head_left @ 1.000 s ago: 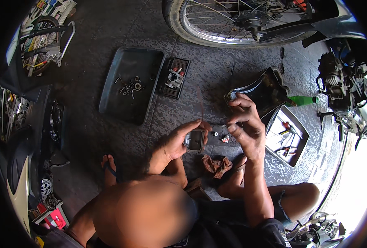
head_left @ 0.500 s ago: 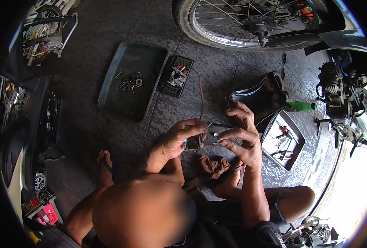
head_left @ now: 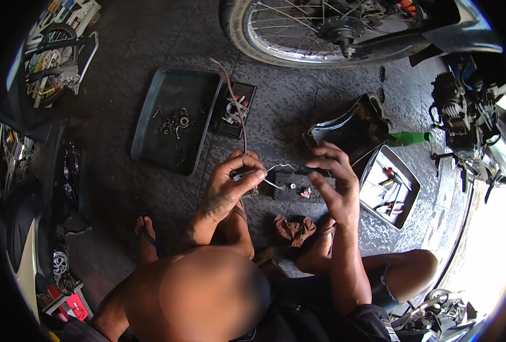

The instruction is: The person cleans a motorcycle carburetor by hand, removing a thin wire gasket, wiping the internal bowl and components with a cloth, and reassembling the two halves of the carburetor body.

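Observation:
My left hand (head_left: 230, 185) is closed on a thin reddish hose (head_left: 237, 102), with a small metal bowl (head_left: 248, 191) mostly hidden below it and a straight metal rod (head_left: 273, 184) sticking out rightward. A thin wavy line (head_left: 281, 166) runs from near these fingers. My right hand (head_left: 332, 182) hovers to the right, fingers apart and curved, nothing visible between them. A dark block (head_left: 287, 195) below carries a small silver cylinder (head_left: 293, 186) and a red-and-silver piece (head_left: 306, 192).
A tray (head_left: 144, 131) of small parts and a carburetor (head_left: 234, 111) lie ahead-left. A black molded part (head_left: 350, 137), green bottle (head_left: 411, 138) and tray of tools (head_left: 370, 191) are right. A wheel (head_left: 335, 31), engine (head_left: 455, 108) and rag (head_left: 293, 231) surround me.
My left hand has shifted left, and the hose now rises upright from it. My right hand's fingers have spread from the pinch they made half a second ago.

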